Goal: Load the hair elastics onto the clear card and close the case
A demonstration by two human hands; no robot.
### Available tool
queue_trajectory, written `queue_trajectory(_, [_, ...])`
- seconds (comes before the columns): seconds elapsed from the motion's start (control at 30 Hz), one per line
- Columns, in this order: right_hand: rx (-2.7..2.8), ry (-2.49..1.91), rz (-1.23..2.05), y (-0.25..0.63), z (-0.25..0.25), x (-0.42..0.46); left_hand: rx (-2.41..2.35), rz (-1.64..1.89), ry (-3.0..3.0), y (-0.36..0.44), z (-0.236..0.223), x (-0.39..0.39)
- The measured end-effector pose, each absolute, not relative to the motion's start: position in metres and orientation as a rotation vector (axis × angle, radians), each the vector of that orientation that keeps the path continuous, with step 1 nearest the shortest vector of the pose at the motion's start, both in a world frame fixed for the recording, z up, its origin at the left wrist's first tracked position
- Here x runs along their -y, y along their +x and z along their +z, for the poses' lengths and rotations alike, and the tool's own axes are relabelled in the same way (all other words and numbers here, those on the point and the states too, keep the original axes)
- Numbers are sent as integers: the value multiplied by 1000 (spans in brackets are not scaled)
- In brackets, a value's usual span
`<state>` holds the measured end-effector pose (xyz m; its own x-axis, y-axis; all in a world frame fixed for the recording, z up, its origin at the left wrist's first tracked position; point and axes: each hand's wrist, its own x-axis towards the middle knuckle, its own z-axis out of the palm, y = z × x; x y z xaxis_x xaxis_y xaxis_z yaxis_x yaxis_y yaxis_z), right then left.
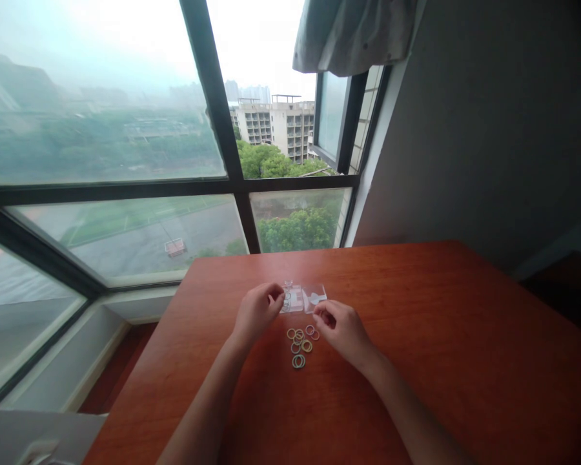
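A small clear plastic box (304,298) lies open on the reddish wooden table (416,361), its lid flat beside it. Several small coloured rings (300,342) lie scattered just in front of it. My left hand (257,311) is curled with its fingertips pinched at the box's left edge; something small may be in them, too tiny to name. My right hand (341,329) is also curled, its fingers pinched together just above the rings at the box's right side.
The table stands against a large window (174,187) with dark frames, its sill to the left. A grey wall (489,129) rises on the right, and a curtain (353,32) hangs above. The table's left edge drops to the floor.
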<state>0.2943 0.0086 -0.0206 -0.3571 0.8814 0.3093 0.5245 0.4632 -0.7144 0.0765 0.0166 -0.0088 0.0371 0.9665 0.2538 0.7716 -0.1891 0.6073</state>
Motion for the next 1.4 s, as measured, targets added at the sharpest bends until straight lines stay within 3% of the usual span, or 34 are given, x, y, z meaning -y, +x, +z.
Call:
queue_trajectory(0.53, [2430,-959,973,287,-19,8,-1934,784,1993,67,-15,-19])
queue_trajectory(1.07, [2507,-1105,775,287,-21,8,-1893,807,2028,70,-13,-18])
queue_trajectory(1.4, [2059,-1250,679,293,-24,-7,-1523,962,2022,88,-4,-13])
